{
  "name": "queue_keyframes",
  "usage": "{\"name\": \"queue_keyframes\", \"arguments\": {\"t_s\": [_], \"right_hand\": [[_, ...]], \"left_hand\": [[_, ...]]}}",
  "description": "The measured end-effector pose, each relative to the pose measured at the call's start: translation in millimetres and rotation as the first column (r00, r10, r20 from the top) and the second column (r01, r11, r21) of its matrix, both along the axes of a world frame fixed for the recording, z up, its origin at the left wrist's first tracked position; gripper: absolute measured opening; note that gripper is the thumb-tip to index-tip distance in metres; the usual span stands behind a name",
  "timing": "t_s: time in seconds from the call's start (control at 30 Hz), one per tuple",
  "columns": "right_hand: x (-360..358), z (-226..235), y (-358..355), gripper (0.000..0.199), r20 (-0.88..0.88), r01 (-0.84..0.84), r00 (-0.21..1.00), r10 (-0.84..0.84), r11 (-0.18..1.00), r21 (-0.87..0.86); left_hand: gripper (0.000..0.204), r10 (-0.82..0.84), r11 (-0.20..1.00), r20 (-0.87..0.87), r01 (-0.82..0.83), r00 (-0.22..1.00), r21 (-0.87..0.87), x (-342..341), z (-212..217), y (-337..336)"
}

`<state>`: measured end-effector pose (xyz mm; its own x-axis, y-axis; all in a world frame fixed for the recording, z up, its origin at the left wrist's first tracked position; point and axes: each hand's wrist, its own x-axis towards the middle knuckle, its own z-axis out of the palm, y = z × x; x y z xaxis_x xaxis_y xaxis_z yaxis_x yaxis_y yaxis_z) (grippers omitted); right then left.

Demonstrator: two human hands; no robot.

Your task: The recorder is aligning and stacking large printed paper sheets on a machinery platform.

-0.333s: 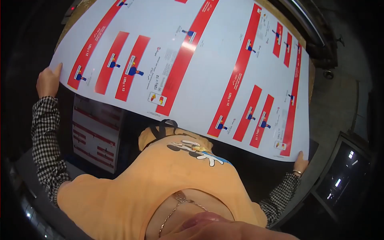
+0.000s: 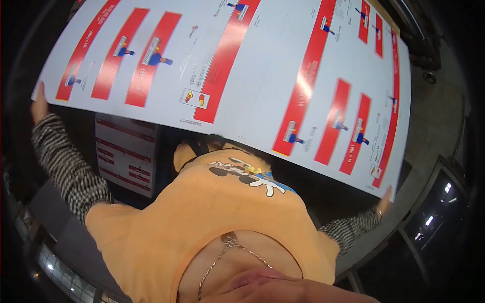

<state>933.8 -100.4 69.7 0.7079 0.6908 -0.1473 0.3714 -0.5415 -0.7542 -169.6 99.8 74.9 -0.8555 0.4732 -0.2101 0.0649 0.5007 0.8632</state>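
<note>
A large white printed sheet (image 2: 262,86) with red bands and small blue figures spans the space before me. My left hand (image 2: 39,105) grips its near left corner, thumb on the upper face and the other fingers out of sight beneath. At the near right corner my right hand (image 2: 385,201) pinches the edge, its fingers partly hidden under the sheet. Between the hands the near edge hangs in the air, above and beyond my orange shirt.
Below the sheet, to the left, a stack (image 2: 126,151) shows similar red-banded print. A brown board edge (image 2: 389,12) shows at the far right, beside a metal bar (image 2: 410,20). Dark glossy panels (image 2: 434,222) stand on the right, past a grey floor strip (image 2: 429,131).
The sheet looks larger and its near edge has risen in the picture. My left hand has shifted outward to the left, the right one slightly up and right. Both keep hold.
</note>
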Motion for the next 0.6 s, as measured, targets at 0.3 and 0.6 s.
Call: {"name": "queue_keyframes", "arguments": {"t_s": [0.3, 0.6], "right_hand": [[-15.6, -42.7, 7.8, 0.070, -0.128, 0.388, 0.907, -0.402, 0.913, -0.125], [-6.5, -84.9, 7.2, 0.051, -0.336, 0.673, 0.706, -0.624, 0.739, 0.042]], "left_hand": [[0.063, 0.059, 0.998, 0.390, -0.064, 0.919, 0.000, -111.1, -74.5, -17.2], [0.065, 0.200, 0.946, 0.282, -0.110, 0.938, -0.305, -42.1, -104.7, -45.2]]}}
